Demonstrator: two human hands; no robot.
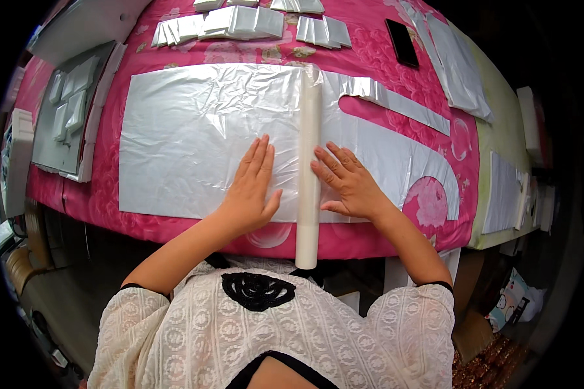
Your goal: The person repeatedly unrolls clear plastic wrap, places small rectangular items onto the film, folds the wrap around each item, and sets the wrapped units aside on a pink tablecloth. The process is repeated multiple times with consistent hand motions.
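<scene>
A thin silvery-white plastic bag (175, 142) lies flat across the table before me, its cut-out handle straps toward the right. Across it, running from far to near, rests a pale tube (309, 162) whose near end sticks out past the table's edge. My left hand (252, 185) lies flat on the plastic just left of the tube, fingers stretched out and pointing away from me. On the other side, my right hand (349, 183) is spread over the plastic, its fingertips beside or touching the tube; I cannot tell which. Neither hand grips anything.
Folded plastic bundles (240, 23) sit in rows at the far side of the pink flowered cloth (110, 142). A black phone (401, 43) lies far right, near more flat bags (457, 65). At left, a grey tray (61, 152) holds several small bundles.
</scene>
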